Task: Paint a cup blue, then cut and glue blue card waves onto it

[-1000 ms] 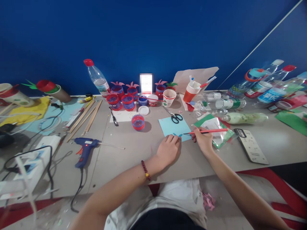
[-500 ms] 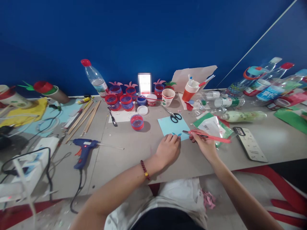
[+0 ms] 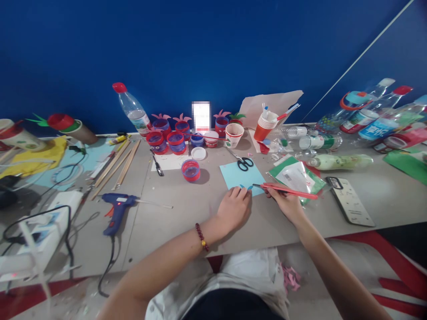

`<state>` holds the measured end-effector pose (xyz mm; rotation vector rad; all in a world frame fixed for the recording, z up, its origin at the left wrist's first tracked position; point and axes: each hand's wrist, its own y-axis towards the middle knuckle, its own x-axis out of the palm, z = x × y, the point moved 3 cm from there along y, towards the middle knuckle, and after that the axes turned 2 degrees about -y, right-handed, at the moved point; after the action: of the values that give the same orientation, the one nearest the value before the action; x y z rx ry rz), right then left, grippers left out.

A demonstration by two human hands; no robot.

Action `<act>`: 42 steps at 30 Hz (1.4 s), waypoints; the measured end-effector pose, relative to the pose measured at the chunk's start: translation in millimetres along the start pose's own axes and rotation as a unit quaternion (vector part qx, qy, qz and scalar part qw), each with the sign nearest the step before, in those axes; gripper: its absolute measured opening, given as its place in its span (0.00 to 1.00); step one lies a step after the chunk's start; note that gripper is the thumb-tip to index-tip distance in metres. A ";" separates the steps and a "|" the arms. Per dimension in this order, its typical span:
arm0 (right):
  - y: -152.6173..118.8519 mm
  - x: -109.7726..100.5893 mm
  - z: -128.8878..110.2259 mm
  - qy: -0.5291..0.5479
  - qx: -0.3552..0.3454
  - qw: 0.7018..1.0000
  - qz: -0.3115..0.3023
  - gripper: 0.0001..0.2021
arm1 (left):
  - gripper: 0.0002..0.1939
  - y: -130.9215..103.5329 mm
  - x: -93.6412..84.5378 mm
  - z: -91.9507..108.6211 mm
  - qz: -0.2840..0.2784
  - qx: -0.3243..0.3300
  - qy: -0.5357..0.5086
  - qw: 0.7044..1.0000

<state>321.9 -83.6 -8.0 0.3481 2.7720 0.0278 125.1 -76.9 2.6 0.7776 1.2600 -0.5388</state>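
My left hand rests at the lower edge of a light-blue paper sheet. Its bent fingers press on a darker blue paper piece, whose tips show past them; the rest is covered. In my right hand is a slim red utility knife, gripped with its dark tip pointing left, close to the blue piece. Whether the tip touches the paper cannot be made out. Black-handled scissors lie across the sheet's upper edge.
Left stand a blue glue gun, wooden sticks and a power strip. A red-and-blue cup sits ahead, with several similar cups behind it. Right are a phone, a green packet and several plastic bottles.
The knife in my right hand has shifted slightly left and its angle has changed a little. My left hand stays in place on the paper.
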 end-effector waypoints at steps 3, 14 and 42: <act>0.4 -0.1 0.3 0.002 0.001 1.000 -0.002 0.16 | 0.23 -0.1 0.6 -0.1 0.007 0.002 0.003 1.000; 3.9 -2.6 -1.2 -0.017 -0.006 1.000 -0.019 0.18 | 0.23 0.2 1.9 -0.3 0.002 0.001 0.005 1.000; -2.1 -0.5 0.2 0.017 -0.035 0.999 0.001 0.14 | 0.22 0.2 -0.4 1.5 0.015 -0.001 0.002 1.000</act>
<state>322.0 -85.8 -8.1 0.3351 2.7952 0.1328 126.1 -77.9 3.2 0.7954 1.2515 -0.5123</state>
